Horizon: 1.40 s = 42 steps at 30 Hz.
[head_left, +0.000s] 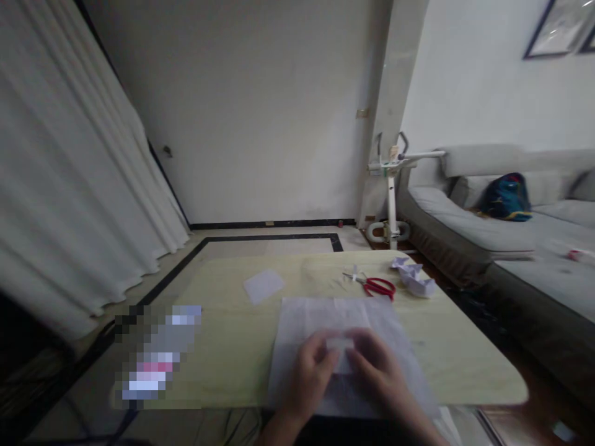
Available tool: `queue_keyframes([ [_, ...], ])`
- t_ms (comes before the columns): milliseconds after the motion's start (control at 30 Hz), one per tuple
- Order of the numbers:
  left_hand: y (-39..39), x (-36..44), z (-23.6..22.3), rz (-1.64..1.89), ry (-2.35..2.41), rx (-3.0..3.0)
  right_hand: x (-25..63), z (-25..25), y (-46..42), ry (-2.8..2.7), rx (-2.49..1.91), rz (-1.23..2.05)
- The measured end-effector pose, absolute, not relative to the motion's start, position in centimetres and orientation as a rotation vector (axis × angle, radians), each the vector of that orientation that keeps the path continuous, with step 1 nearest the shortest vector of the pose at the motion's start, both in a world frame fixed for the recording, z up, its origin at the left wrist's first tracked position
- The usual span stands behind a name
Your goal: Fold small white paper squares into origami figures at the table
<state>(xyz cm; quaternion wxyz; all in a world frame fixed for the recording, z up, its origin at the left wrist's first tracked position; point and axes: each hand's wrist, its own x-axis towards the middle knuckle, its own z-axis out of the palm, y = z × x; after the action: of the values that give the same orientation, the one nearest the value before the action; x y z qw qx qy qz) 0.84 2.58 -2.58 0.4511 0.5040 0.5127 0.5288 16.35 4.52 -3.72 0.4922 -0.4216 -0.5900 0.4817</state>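
Observation:
Both my hands are close together over a large white sheet of paper [297, 322] at the table's near edge. Between the fingertips of my left hand [312, 365] and my right hand [374, 365] is a small white piece of paper [340, 353], pinched from both sides. The view is blurred, so its folds cannot be made out. Beyond the sheet lie scissors with red handles [381, 287], with paper scraps near the blades. Several crumpled or folded white paper pieces [416, 280] sit to their right.
A white paper square [263, 285] lies farther back on the pale yellow table [227, 347]. A blurred-out pixelated object [160, 353] is at the table's left. Past the table stand a grey sofa [465, 223] on the right, white exercise equipment [392, 198], and a white curtain [79, 167] on the left.

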Motion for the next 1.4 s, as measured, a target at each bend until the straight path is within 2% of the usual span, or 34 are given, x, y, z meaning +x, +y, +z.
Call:
queue_keyframes([
  [900,2.94,1.20,-3.59,1.276,1.228,1.183,16.63,-3.86,5.22,-1.423,-1.078,1.178],
  [1400,2.76,0.98,-2.62,1.284,1.252,1.145,16.67,-3.49,5.01,-1.431,-1.109,1.173],
])
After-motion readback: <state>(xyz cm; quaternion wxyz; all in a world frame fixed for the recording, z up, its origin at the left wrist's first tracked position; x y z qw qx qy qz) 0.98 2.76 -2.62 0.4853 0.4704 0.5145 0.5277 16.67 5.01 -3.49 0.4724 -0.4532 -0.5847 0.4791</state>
